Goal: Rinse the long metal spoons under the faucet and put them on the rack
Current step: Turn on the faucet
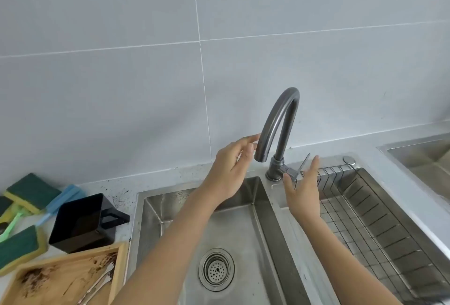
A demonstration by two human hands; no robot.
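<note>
The curved metal faucet (280,119) stands at the back between two basins, with no water visible. My left hand (231,170) is open just left of the spout, fingertips near its outlet. My right hand (304,190) is open, held against the faucet's lever handle (300,167). Long metal spoons (97,285) lie on a dirty wooden tray (60,278) at the lower left. The wire rack (365,214) sits in the right basin with nothing on it.
The left sink basin (231,226) has a round drain strainer (216,269). A black square cup (85,222) stands left of the sink, with green-and-yellow sponges (26,192) and a blue brush beside it. Another steel basin (423,158) lies far right.
</note>
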